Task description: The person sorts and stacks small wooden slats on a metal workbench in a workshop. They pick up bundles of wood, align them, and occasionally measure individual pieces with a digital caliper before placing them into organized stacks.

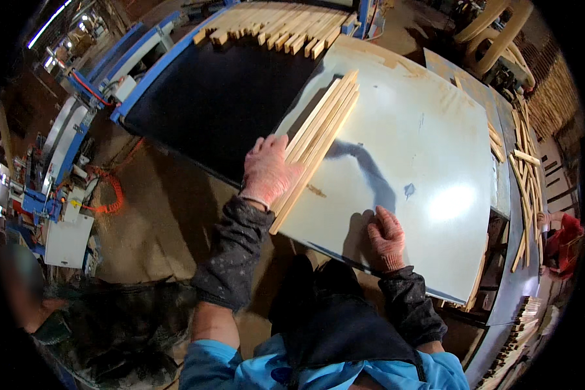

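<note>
A bundle of several pale wooden strips (325,120) lies side by side on the light sheet-topped table (429,156), its near end reaching past the table edge. My left hand (271,170), in a pinkish work glove, grips the bundle's left side, with the thumb over the top. My right hand (388,240), gloved the same way, hovers by the table's near edge, apart from the strips. Its fingers are curled in, and nothing shows in them. Dark sleeve covers wrap both forearms.
A black belt surface (208,104) adjoins the table on the left, with a row of wooden strips (286,26) at its far end. Blue-framed machinery (65,162) stands left. Loose strips (525,175) lie on a right-hand bench. People are at the lower left and far right.
</note>
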`<action>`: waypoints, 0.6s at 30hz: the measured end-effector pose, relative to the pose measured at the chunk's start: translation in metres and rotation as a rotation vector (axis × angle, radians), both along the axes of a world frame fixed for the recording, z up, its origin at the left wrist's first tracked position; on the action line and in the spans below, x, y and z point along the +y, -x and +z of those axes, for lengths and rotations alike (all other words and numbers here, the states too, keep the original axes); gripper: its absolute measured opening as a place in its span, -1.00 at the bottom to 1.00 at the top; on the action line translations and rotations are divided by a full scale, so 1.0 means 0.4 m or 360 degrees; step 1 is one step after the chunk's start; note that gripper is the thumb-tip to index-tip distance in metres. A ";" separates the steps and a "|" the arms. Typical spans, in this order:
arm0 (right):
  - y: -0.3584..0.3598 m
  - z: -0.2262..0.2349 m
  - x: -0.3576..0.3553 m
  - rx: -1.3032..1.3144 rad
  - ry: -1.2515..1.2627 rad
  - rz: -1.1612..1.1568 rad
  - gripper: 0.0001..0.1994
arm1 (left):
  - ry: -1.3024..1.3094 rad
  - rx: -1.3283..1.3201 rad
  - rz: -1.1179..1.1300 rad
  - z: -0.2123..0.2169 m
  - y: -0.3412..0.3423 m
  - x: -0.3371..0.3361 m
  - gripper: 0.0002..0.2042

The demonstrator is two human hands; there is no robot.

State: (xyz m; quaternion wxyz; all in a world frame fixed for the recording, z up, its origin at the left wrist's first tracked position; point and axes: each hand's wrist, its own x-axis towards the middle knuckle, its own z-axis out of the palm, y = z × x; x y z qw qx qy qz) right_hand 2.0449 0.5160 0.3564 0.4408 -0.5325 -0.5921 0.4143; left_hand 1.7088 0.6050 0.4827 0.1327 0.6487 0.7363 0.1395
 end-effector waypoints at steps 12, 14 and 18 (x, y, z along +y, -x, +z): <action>-0.013 0.002 0.016 -0.0339 -0.0075 0.0011 -0.51 | -0.0171 -0.0556 0.0022 -0.047 0.097 0.020 -0.55; -0.023 -0.027 0.011 -0.0111 0.0059 -0.0022 -0.51 | -0.0162 -0.0395 0.0019 -0.057 0.068 0.037 -0.55; 0.008 -0.015 0.016 0.0158 0.0075 -0.0093 -0.57 | -0.0540 -0.0702 -0.0274 -0.028 -0.010 0.020 -0.60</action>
